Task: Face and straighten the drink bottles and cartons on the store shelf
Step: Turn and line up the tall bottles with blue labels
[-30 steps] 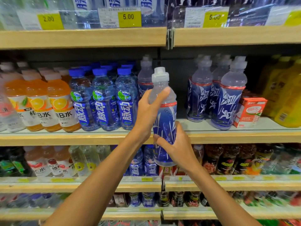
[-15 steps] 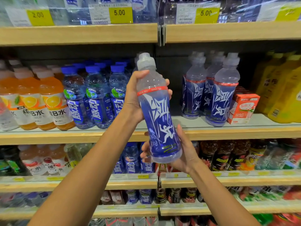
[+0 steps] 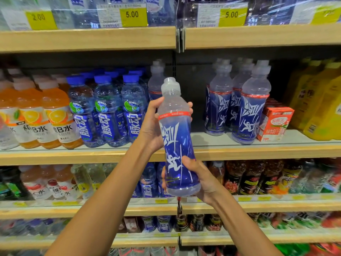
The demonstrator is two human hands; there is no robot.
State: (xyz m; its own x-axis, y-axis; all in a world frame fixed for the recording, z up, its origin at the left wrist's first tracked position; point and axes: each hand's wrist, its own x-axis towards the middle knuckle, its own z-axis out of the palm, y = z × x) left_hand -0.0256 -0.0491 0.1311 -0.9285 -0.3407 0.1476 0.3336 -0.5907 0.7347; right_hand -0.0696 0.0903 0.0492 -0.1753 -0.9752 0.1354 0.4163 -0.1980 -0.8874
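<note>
I hold a clear sports-drink bottle (image 3: 178, 145) with a blue label and a white running figure in front of the middle shelf (image 3: 92, 156), slightly tilted, label facing me. My left hand (image 3: 153, 126) grips its upper body just below the red band, fingers wrapped behind it. My right hand (image 3: 201, 180) grips its base from the right, thumb on the label. Matching bottles (image 3: 247, 111) stand on the shelf to the right, and one more (image 3: 156, 84) stands far back behind the held bottle.
Blue-capped water bottles (image 3: 108, 111) and orange drink bottles (image 3: 53, 117) fill the shelf's left. A red carton (image 3: 275, 122) and yellow bottles (image 3: 321, 108) stand at the right. A gap on the shelf lies behind the held bottle. Price tags (image 3: 132, 14) line the upper shelf.
The bottle has been turned so its label faces me and has come a little lower and closer. My right hand shifted from its middle down to its base.
</note>
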